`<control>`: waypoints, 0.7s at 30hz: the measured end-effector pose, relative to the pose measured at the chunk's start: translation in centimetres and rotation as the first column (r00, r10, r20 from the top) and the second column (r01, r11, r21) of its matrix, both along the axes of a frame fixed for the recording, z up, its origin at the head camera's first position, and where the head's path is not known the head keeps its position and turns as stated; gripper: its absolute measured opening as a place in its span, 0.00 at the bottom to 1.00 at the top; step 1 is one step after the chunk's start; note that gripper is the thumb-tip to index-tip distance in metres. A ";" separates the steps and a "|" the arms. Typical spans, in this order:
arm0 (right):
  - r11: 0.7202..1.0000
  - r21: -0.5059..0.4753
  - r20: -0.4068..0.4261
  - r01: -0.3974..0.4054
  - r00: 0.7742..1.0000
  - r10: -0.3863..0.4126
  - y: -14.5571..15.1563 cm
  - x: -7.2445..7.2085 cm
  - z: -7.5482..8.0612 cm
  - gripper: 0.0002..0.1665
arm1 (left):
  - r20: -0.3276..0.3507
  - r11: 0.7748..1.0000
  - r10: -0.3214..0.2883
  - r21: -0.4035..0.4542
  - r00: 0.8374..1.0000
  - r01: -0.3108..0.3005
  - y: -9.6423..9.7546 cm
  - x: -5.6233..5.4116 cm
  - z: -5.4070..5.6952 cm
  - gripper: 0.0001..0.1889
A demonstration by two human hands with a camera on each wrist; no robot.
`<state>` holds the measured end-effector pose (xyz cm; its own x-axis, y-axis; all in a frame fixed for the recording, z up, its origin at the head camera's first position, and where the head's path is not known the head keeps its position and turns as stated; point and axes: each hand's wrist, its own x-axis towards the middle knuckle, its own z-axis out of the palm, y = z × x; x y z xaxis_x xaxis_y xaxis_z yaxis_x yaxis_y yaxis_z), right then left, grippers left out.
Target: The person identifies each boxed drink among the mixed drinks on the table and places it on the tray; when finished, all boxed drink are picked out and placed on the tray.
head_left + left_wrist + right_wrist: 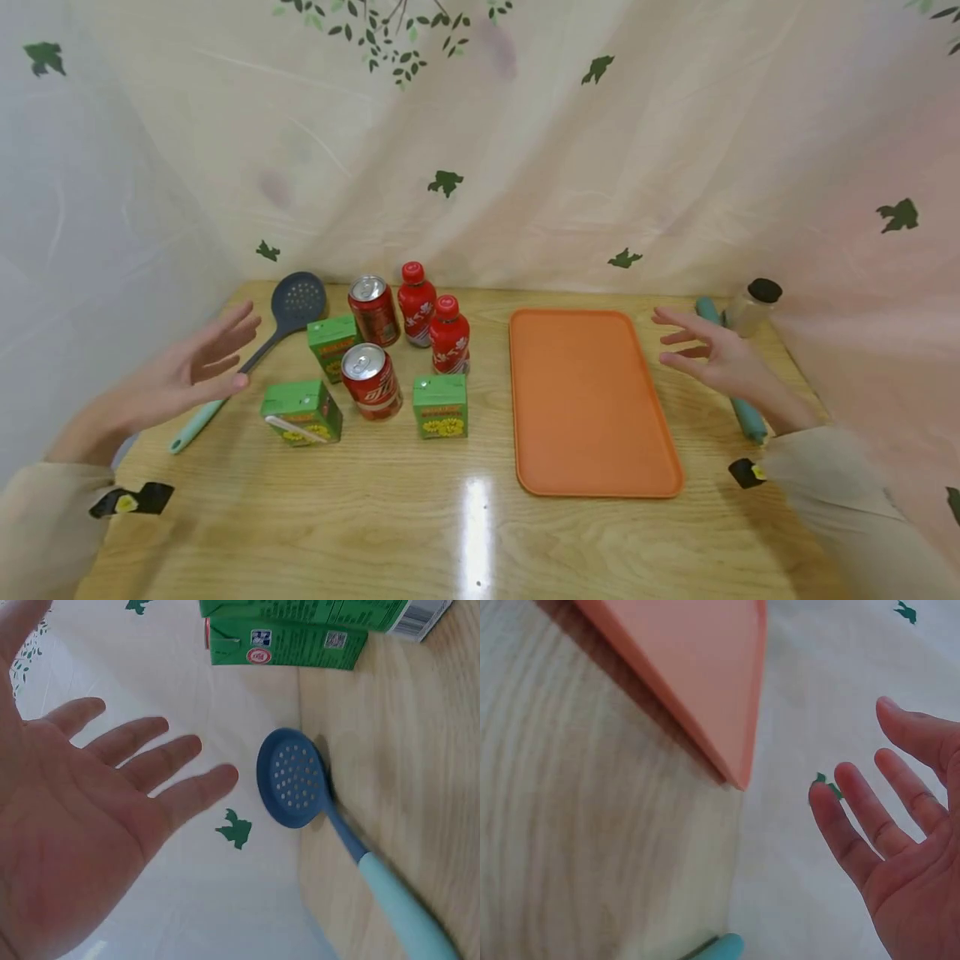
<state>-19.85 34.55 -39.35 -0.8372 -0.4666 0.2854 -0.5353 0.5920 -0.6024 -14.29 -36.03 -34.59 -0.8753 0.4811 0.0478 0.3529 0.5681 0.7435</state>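
My left hand [197, 367] hovers with spread fingers at the left, overlapping the slotted skimmer's handle in the head view. That skimmer [291, 778] has a dark blue perforated head and a mint handle. Green drink cartons [303, 413] [440, 406] [332, 342], two red soda cans [372, 382] [373, 310] and two red bottles [450, 337] [417, 305] stand right of this hand. At the right, my right hand [712, 354] is raised with its fingers apart and holds nothing. Beside it lies an orange tray [592, 400].
Behind the right hand are a teal rod-like item [750, 417], partly hidden by the hand, and a clear jar [750, 308] with a black lid. A leaf-printed cloth [525, 167] hangs along the back and sides of the wooden table [360, 525].
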 end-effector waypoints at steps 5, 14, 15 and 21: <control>0.998 0.009 0.121 -0.061 0.991 0.060 0.5 0.0 -1.7 0.36 | -0.002 0.987 -0.088 0.138 0.996 0.088 0.2 0.3 -1.7 0.49; 0.995 -0.034 0.298 -0.091 0.950 0.097 0.9 -0.2 -3.6 0.37 | 0.012 0.971 -0.084 0.227 0.996 0.079 0.6 0.7 -4.4 0.43; 0.995 -0.036 0.307 -0.090 0.947 0.096 0.9 -0.2 -3.7 0.37 | 0.016 0.970 -0.082 0.233 0.996 0.076 0.7 0.8 -4.7 0.43; 0.990 -0.086 0.329 -0.111 0.935 0.134 1.3 -0.4 -4.5 0.37 | 0.046 0.962 -0.068 0.269 0.997 0.053 1.1 1.4 -5.4 0.35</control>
<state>-20.29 35.84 -43.84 -0.8270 -0.5612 0.0336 -0.3634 0.4880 -0.7936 -12.91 -34.92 -39.95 -0.8499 0.5092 0.1357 0.3357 0.3246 0.8843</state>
